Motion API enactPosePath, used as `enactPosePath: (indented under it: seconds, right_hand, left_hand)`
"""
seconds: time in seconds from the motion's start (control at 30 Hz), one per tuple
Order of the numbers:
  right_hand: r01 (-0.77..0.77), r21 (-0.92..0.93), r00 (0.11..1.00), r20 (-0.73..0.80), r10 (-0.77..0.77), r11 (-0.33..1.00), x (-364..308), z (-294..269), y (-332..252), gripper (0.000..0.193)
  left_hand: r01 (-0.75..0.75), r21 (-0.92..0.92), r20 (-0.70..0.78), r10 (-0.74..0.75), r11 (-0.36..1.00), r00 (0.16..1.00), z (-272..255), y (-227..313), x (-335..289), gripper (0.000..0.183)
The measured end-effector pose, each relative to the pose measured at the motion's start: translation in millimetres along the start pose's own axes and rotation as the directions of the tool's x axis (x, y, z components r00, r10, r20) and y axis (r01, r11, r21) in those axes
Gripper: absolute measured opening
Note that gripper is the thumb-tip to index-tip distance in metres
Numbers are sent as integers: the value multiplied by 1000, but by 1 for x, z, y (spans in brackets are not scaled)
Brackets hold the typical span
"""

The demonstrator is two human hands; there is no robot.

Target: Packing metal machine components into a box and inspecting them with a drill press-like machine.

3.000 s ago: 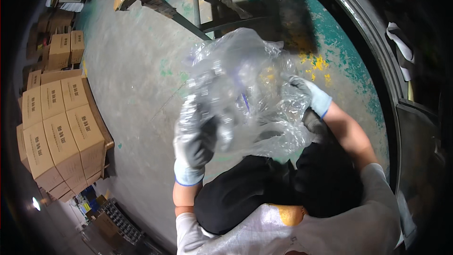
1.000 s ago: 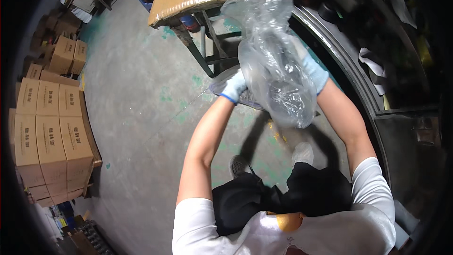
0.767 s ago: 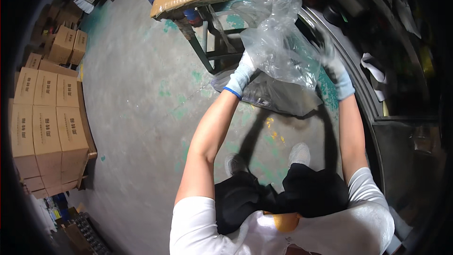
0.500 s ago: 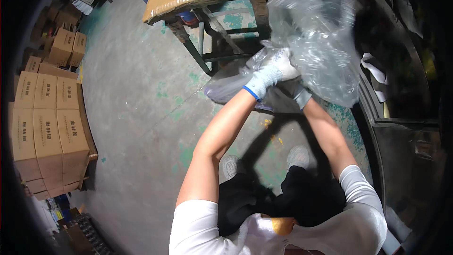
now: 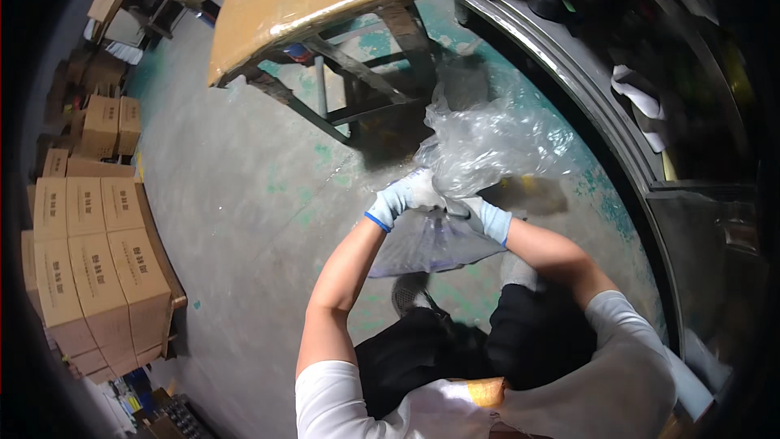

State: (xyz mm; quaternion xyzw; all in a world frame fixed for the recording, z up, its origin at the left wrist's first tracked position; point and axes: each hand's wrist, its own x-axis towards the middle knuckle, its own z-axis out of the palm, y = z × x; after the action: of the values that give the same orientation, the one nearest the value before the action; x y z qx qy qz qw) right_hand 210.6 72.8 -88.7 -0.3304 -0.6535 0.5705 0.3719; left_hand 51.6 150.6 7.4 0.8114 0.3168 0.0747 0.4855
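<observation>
Both my hands wear white and pale-blue work gloves and meet in front of my knees. My left hand is closed on the gathered neck of a clear plastic bag. Close beside it, my right hand also grips the bunched plastic. The crumpled top of the bag spreads away from me, beyond the hands. Below them, its lower part hangs fanned out over my feet, with a purplish edge. Whatever the bag may contain cannot be made out. The fingertips are partly hidden by the folds.
A tape-covered table on dark legs stands ahead to the left. Stacked cardboard boxes sit on a pallet at the left. A dark metal frame with a raised edge runs along the right. The concrete floor has worn green paint.
Both hands have come nearer to my body, drawing the bag with them. Its raised, billowing top has dropped lower. The table and boxes have shifted in view as my head turned.
</observation>
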Motion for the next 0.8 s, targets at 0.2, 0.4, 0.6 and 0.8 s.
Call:
enactPosePath:
  seconds: [0.2,0.4,0.6,0.8]
  right_hand:
    - [-356,-459,703,442,557,814,18,-6,-56,44]
    - [250,-723,829,503,243,644,9,-47,-207,58]
    - [10,-756,722,458,518,654,66,-95,-163,97]
    - [-49,-858,527,413,743,511,47,-102,-161,52]
  left_hand:
    - [-318,380,247,236,869,940,-12,4,2,41]
    - [80,-55,34,-79,995,996,-2,11,9,44]
    - [360,-174,340,-287,917,896,-4,52,23,37]
    - [533,-473,492,-291,701,820,-4,66,-6,41]
